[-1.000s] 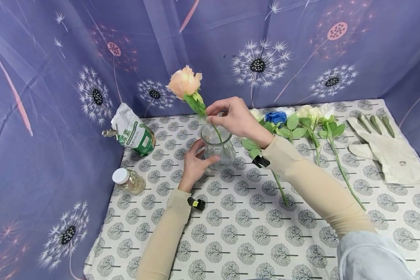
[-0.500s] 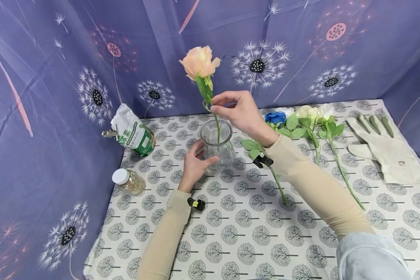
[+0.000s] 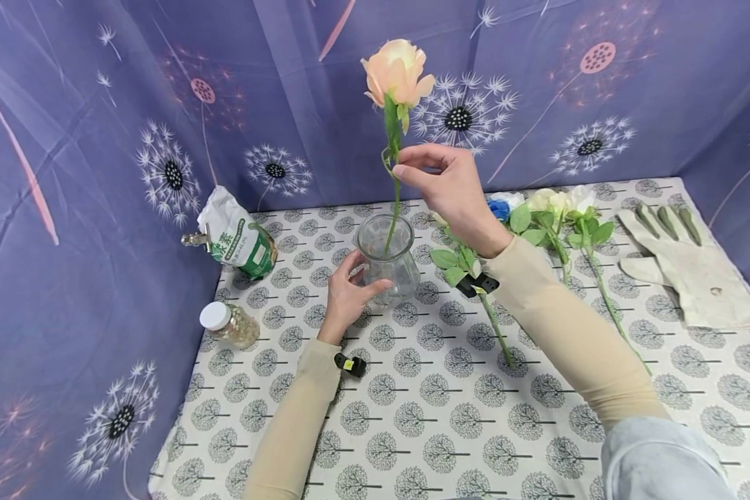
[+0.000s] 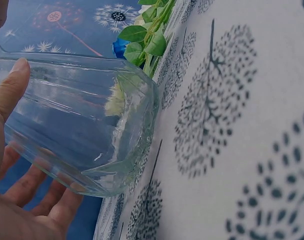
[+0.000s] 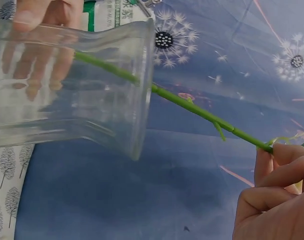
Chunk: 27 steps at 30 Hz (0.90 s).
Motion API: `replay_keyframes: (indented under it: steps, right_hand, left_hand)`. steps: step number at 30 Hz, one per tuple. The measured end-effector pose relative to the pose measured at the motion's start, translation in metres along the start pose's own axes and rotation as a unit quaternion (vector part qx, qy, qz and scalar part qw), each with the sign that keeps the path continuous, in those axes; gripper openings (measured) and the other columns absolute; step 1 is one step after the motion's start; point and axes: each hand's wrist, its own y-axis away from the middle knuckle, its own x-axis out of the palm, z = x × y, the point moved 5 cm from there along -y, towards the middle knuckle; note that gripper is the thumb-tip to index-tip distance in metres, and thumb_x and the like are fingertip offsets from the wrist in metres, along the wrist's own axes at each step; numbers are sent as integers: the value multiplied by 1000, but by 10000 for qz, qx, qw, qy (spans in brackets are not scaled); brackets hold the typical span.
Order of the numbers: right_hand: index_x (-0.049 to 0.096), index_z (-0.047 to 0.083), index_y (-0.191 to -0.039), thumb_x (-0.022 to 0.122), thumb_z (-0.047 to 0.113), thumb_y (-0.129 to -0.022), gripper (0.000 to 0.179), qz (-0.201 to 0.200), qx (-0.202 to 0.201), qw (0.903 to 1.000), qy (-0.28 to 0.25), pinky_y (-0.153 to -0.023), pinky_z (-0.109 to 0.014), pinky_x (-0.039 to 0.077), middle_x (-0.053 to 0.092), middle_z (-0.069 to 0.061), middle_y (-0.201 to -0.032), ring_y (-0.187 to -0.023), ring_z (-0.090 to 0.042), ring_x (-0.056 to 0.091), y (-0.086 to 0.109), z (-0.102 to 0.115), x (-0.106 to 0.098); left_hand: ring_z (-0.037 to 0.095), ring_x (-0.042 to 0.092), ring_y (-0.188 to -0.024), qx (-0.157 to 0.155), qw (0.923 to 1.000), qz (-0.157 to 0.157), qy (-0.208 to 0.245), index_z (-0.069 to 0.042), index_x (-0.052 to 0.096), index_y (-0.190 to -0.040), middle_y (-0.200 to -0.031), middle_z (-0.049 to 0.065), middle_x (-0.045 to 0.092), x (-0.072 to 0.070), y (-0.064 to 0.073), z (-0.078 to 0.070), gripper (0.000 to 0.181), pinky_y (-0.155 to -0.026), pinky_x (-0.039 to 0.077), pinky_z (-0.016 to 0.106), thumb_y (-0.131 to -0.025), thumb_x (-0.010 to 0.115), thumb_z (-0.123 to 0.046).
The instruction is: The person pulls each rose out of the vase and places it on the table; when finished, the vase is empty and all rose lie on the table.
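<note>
My right hand (image 3: pixel 451 187) pinches the green stem (image 5: pixel 192 107) of a peach rose (image 3: pixel 397 73) just under its leaves. The bloom is held upright above a clear glass vase (image 3: pixel 392 274). In the right wrist view the stem's lower end lies inside the vase mouth (image 5: pixel 144 90). My left hand (image 3: pixel 350 295) grips the side of the vase, thumb (image 4: pixel 14 82) on the near face and fingers curled round behind, seen through the glass. The vase stands upright on the patterned cloth.
Left of the vase stand a green and white bag (image 3: pixel 244 243) with a metal clip (image 3: pixel 196 238) and a white-capped jar (image 3: pixel 231 323). To the right lie a blue rose (image 3: pixel 498 210), several pale roses (image 3: pixel 553 201) and pale work gloves (image 3: pixel 694 271). A purple curtain (image 3: pixel 350 42) hangs behind.
My right hand has risen and moved right with the peach rose, drawing its stem partly up out of the vase and turning it from left-leaning to upright. My left hand stays on the vase.
</note>
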Motion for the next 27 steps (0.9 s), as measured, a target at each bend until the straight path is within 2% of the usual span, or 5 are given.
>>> replay_keyframes:
  steps: [2, 8, 15, 19, 27]
  right_hand:
    - [81, 3, -112, 80, 6, -96, 16, -61, 24, 9998, -165, -38, -21, 33, 80, 5, -87, -45, -6, 39, 0, 3, -3]
    - [83, 8, -105, 81, 3, -94, 12, -273, -20, 9984, -488, -40, -19, 28, 80, 4, -85, -43, -6, 34, 0, 20, -13]
    - [83, 6, -103, 82, 0, -93, 12, -356, -198, 9952, -894, -37, -20, 19, 79, 2, -80, -43, -7, 31, 1, 39, -25]
    - [83, 4, -102, 82, -2, -91, 13, -396, -245, 9925, -1127, -39, -22, 14, 80, 1, -79, -43, -8, 28, 3, 47, -32]
    - [83, 3, -104, 83, -3, -91, 15, -487, -256, 9941, -936, -41, -23, 15, 77, 2, -77, -46, -9, 29, 11, 51, -40]
  left_hand:
    - [43, 61, -145, -22, 10000, 22, 25, -8, 57, -155, -151, 23, 63, 0, 0, 1, 93, -126, 54, 44, -74, 99, -30]
    - [45, 63, -143, -69, 9999, 79, 47, -10, 57, -154, -151, 22, 62, 0, 0, 2, 96, -124, 56, 44, -72, 98, -39]
    - [45, 63, -143, -97, 9999, 54, 1, -9, 57, -154, -151, 22, 62, 0, 0, 1, 86, -125, 56, 45, -79, 97, -17]
    - [44, 63, -142, -148, 9999, 55, -8, -10, 57, -154, -151, 22, 62, 0, -1, 1, 86, -124, 56, 45, -79, 97, -18]
    - [42, 61, -145, -153, 9998, 62, -64, -11, 57, -154, -152, 20, 61, 0, 0, 1, 88, -126, 55, 45, -77, 97, -25]
